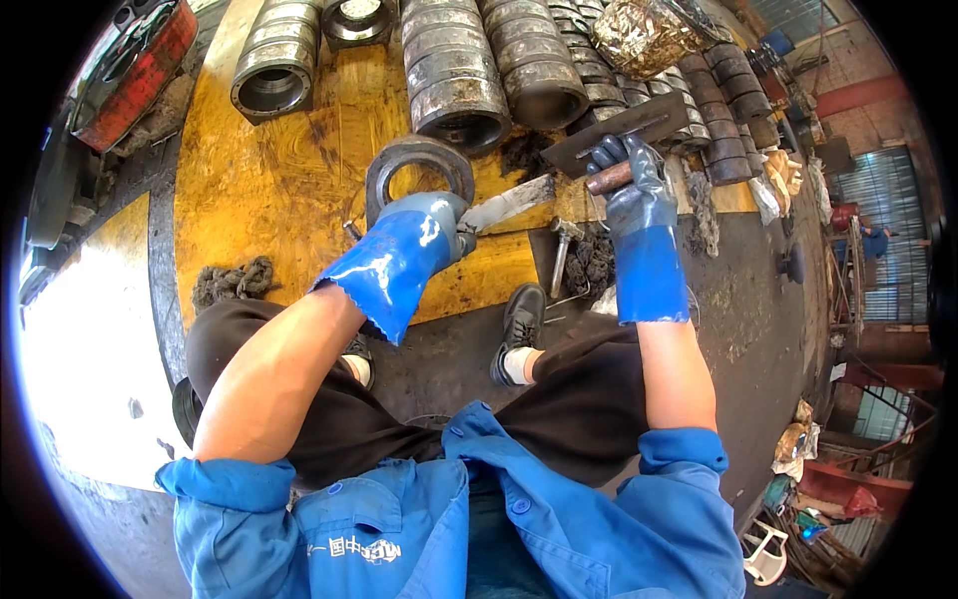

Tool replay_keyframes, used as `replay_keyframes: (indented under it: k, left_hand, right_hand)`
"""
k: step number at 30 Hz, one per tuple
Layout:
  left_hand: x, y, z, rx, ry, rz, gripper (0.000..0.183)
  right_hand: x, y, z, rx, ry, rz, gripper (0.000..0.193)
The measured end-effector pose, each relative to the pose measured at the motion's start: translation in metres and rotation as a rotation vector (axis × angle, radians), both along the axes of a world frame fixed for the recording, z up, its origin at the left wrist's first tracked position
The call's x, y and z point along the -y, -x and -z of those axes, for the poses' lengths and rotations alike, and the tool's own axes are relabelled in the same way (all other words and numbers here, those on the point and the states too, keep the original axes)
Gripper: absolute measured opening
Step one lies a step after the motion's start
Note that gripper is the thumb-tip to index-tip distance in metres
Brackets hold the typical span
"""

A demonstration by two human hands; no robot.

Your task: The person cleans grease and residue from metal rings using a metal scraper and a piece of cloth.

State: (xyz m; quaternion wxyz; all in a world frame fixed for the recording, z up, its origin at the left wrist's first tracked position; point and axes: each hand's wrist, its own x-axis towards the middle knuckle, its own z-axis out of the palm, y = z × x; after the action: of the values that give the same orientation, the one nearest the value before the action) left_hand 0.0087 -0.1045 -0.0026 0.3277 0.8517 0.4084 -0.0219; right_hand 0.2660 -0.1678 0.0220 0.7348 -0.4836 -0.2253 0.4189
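Observation:
My left hand (429, 225), in a blue rubber glove, is closed on a scraper with a flat grey blade (509, 205) that points right. Just behind it on the yellow board (299, 180) is a thick metal ring (379, 182), partly covered by the glove. My right hand (639, 190), gloved the same way, grips the round brown handle of a trowel (659, 118). The trowel's dark flat plate is tilted beyond the fingers. The scraper's tip and the trowel are apart. Below them, a hammer (562, 255) lies at the board's right edge.
Rows of ribbed metal cylinders (454, 85) line the far side, with one more (274, 75) at left. A crumpled foil-like bundle (649, 38) rests on some. A dark rag (235, 280) lies at the board's near left. A red metal container (135, 80) stands far left.

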Motion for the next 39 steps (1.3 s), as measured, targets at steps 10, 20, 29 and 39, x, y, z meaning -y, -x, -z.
replay_keyframes:
  k: [10,20,29,39]
  left_hand:
    - [-0.010,0.006,0.011,0.089,0.189,-0.204,0.035]
    - [0.003,0.019,0.016,-0.036,0.341,-0.062,0.034]
    - [0.006,0.048,0.043,-0.052,0.375,0.009,0.045]
    - [-0.034,0.048,-0.021,0.012,0.190,-0.272,0.026]
  right_hand:
    - [0.040,0.044,0.005,2.151,-0.215,0.233,0.030]
    - [0.058,0.048,0.044,2.108,0.336,-0.115,0.032]
    - [0.072,0.034,0.076,1.897,0.437,-0.303,0.038]
    - [0.059,0.006,0.131,1.825,0.675,-0.639,0.025]
